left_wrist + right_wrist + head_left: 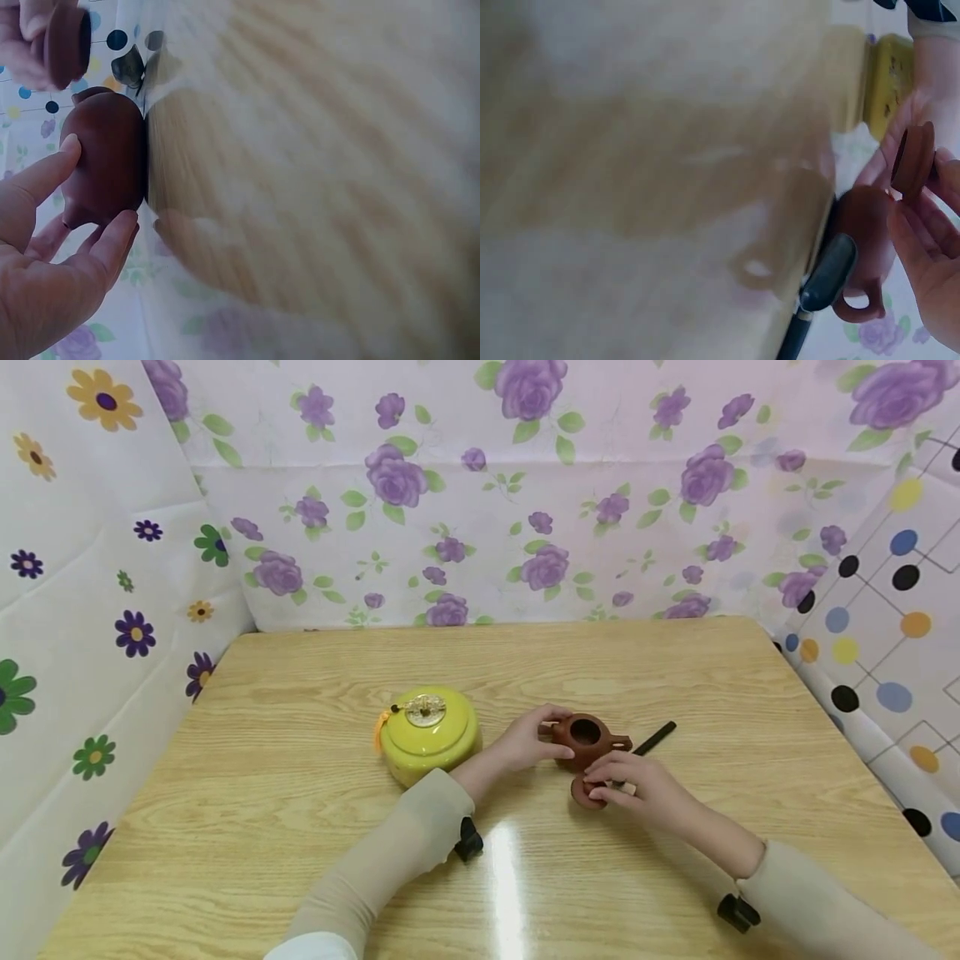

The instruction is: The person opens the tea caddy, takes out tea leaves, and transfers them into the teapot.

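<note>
- far left of the teapot we have the yellow jar [435, 745], orange tassel [381, 731] hanging off its side, its lid on; no sign of that one being opened at this point.
- next, between the jar and the teapot, in comes the left hand [525, 742], thumb and fingers clasped about the teapot's spout side, steadying it, i'd judge.
- and here's the teapot [591, 753] itself, upright on the wooden table [225, 827], mouth uncovered and dark inside; whether anything is in there, i cannot tell.
- just on the near side of the teapot, the small lid [580, 793], tilted and apart from the mouth: so the uncovering is done, the covering isn't.
- right behind that lid, on the teapot's near right, the right hand [637, 781], fingertips pinched together on the lid's knob.
- last, right of the teapot beyond its handle [620, 742], the dark scoop [657, 737] lies on the table, in neither hand; any scooping looks to be no part of the action right now.
</note>
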